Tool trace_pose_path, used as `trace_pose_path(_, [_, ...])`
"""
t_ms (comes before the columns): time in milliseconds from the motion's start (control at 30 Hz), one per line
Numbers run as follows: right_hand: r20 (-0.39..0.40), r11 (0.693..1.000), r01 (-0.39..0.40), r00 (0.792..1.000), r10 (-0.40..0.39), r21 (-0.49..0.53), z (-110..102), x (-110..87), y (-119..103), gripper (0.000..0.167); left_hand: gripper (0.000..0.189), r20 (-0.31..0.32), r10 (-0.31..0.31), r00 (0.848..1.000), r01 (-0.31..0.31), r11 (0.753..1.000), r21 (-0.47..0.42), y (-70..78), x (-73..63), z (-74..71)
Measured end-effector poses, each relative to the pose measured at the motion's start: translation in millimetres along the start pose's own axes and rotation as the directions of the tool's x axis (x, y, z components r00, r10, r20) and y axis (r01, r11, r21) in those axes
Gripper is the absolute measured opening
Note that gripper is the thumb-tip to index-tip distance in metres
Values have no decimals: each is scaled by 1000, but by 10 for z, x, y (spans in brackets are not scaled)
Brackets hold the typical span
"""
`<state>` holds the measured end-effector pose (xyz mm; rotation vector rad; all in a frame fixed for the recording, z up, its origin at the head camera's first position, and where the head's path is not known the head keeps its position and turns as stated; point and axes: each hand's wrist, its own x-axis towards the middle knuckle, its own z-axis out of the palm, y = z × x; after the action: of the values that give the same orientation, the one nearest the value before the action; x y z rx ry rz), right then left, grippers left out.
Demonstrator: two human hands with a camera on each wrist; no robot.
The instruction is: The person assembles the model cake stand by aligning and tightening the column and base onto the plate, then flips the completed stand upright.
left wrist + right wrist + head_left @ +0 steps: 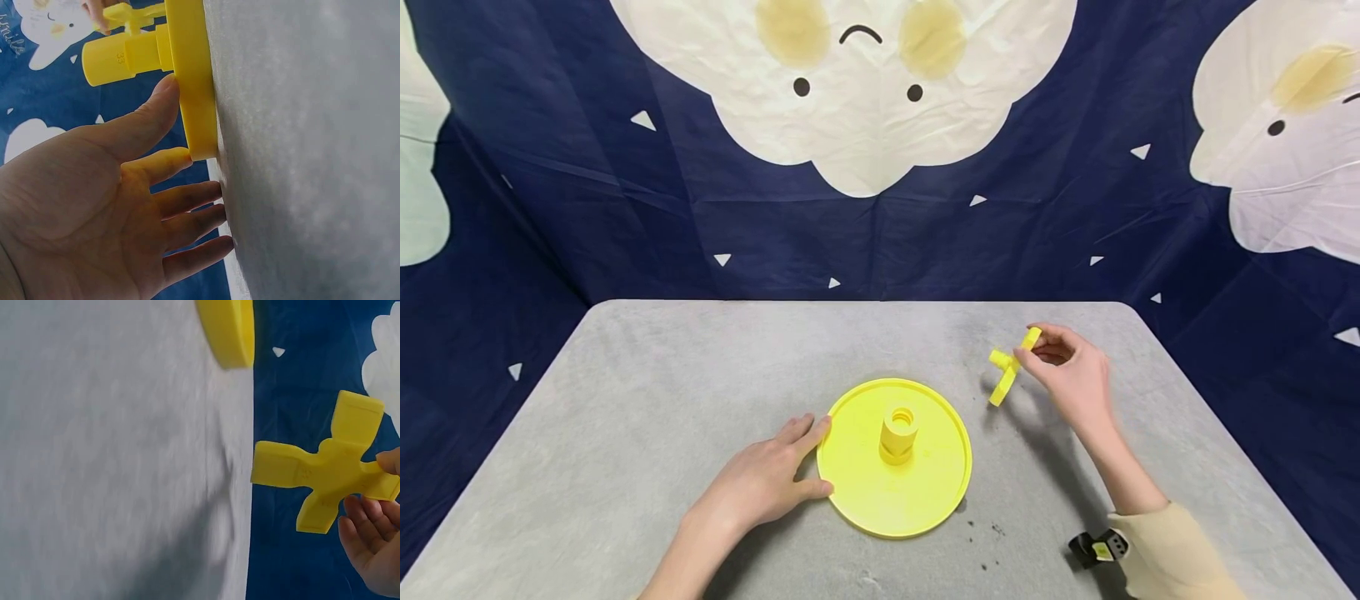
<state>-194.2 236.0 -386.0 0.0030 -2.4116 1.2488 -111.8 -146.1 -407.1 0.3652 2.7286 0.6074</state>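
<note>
A round yellow tray-like disc (857, 492) with a raised rim lies flat on the table, and a hollow yellow post (898, 437) stands upright at its centre. My left hand (767, 475) touches the disc's left edge, thumb and index fingertip at the rim, its other fingers fairly straight, their tips at the tabletop in the left wrist view. Off to the right, above the table, my right hand (1078, 375) pinches one arm of a yellow four-armed cross piece (331, 469) between thumb and fingers. The cross is tilted, and a short stub (1000, 359) sticks out from its middle toward the left.
The grey table (625, 375) ends at a dark blue cloth backdrop (647, 225) with white clouds. A small black device (1097, 548) is by the right sleeve (1172, 550). Several dark specks (985, 567) dot the tabletop just right of the disc's near side.
</note>
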Motion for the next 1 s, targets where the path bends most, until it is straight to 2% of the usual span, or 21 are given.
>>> trace_pose_path(133, [-3,985,-23,1000,24,170,83,-28,-100,35,86,0,2,1000,-2,1000,0,-2,3,-3])
trace_pose_path(267, [24,973,-14,1000,9,231,170,-65,-199,37,87,1,1,1000,-1,1000,0,-4,5,-8])
trace_pose_path(600, [83,958,139,983,-164,251,294,-147,-371,52,86,-4,12,1000,-12,1000,-2,-2,2,3])
trace_pose_path(800, [101,938,176,972,-214,297,337,-219,-517,47,86,-9,16,1000,-16,1000,0,0,-4,5])
trace_pose_path(1000, [124,920,242,949,-291,309,371,-298,-643,44,85,-17,21,1000,-21,1000,6,1,-9,11])
